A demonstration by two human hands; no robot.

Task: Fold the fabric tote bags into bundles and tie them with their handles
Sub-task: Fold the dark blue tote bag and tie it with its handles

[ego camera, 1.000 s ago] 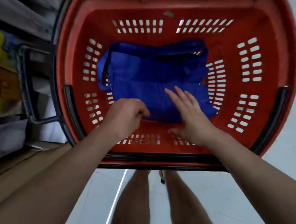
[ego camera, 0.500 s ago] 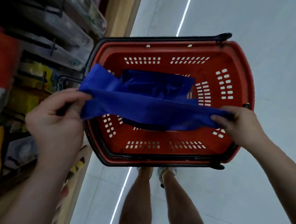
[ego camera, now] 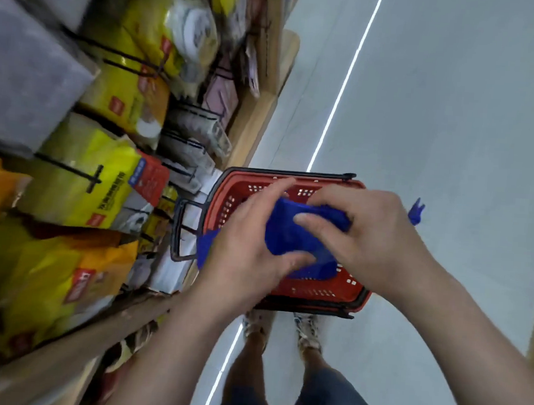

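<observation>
Leftmost, yellow packages (ego camera: 80,186) crowd a wooden shelf (ego camera: 252,119), blurred and tilted in the head view; just right of them a black handle (ego camera: 177,227) juts from the red basket (ego camera: 316,292), which sits on the pale floor (ego camera: 454,120) against the shelf's foot; above the basket, held clear of it, is the blue tote bag (ego camera: 292,232), bunched into a thick bundle whose long axis runs left to right and rises slightly toward the right; one loose end pokes out left of the left hand (ego camera: 250,248), the other shows as a small blue tip beyond the right hand (ego camera: 373,238); the left hand grips the bundle with its thumb under the near edge and its fingers over the far side; the right hand clamps the other half, thumb pressed on top, fingers curled round it; both hands hide most of the fabric and the basket's middle; a white line (ego camera: 339,96) crosses the floor, and the person's shoes (ego camera: 309,330) stand just behind the basket.
</observation>
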